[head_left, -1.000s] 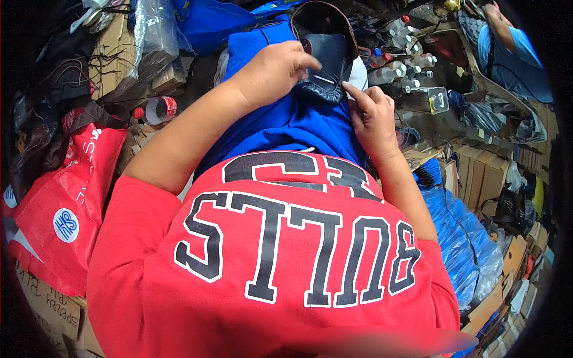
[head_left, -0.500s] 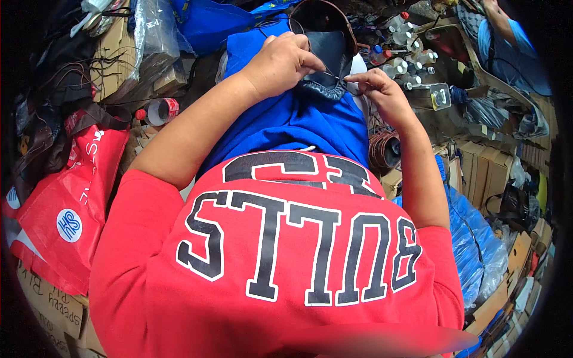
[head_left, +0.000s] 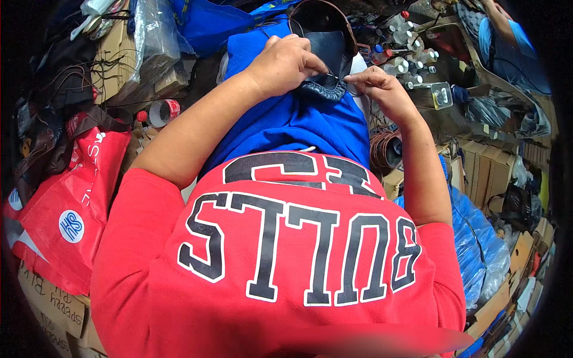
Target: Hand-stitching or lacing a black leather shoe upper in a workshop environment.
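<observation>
A dark leather shoe upper [head_left: 327,49] with a brown rim rests on my lap over blue shorts [head_left: 298,122]. My left hand [head_left: 286,62] is closed over its near left side and pins it down. My right hand [head_left: 379,89] sits just right of the gathered edge, with thumb and forefinger pinched on a thin needle or thread [head_left: 338,76] that runs toward my left fingertips. Whether it is a needle or only thread is too small to tell. My red printed shirt fills the lower half of the view.
A red shopping bag [head_left: 65,197] and a tape roll [head_left: 160,112] lie to my left. Small bottles [head_left: 406,36], a coil of cord [head_left: 388,149], cardboard boxes [head_left: 483,167] and a blue plastic bag [head_left: 471,238] crowd my right. Another person's arm [head_left: 507,33] shows at top right.
My right hand has risen from beside the leather piece to its gathered edge and pinched there. My left hand has stayed on the piece, shifting slightly.
</observation>
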